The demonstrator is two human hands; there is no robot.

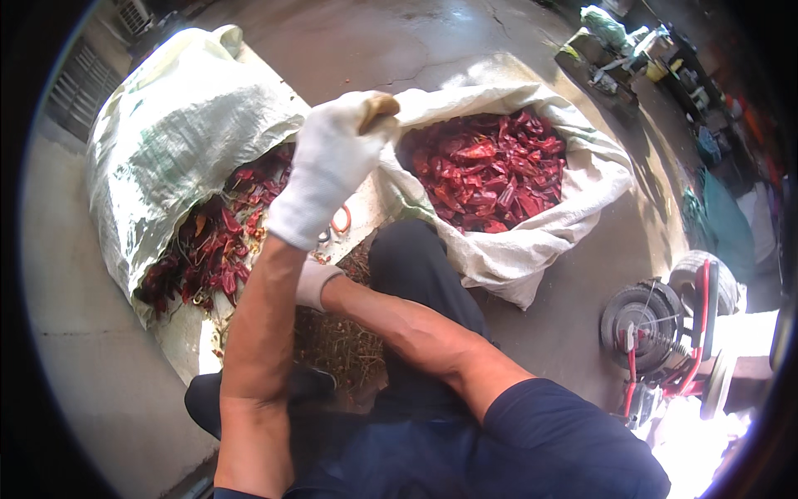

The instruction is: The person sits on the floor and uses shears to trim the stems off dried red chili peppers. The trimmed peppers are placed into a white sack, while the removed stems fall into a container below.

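My left hand (340,156), in a white knit glove with brown-stained fingertips, is raised between two woven sacks. Its fingers are curled; whether they pinch anything cannot be seen. Lower down, my gloved right hand (317,285) is mostly hidden behind my left forearm. Dried red chillies with stems (227,249) spill from the mouth of the left sack (187,125) onto a pale board. The right sack (517,256), its rim rolled down, is filled with dried red chilli pods (486,171). An orange loop handle (341,219), apparently of scissors, shows on the board beside my left wrist.
Stems and plant scraps (343,349) lie in a heap between my legs. At the right are a wheel (642,327) and a red metal frame (701,324). Assorted items and bags (611,37) stand at the upper right. A slatted grille (81,90) is at the upper left.
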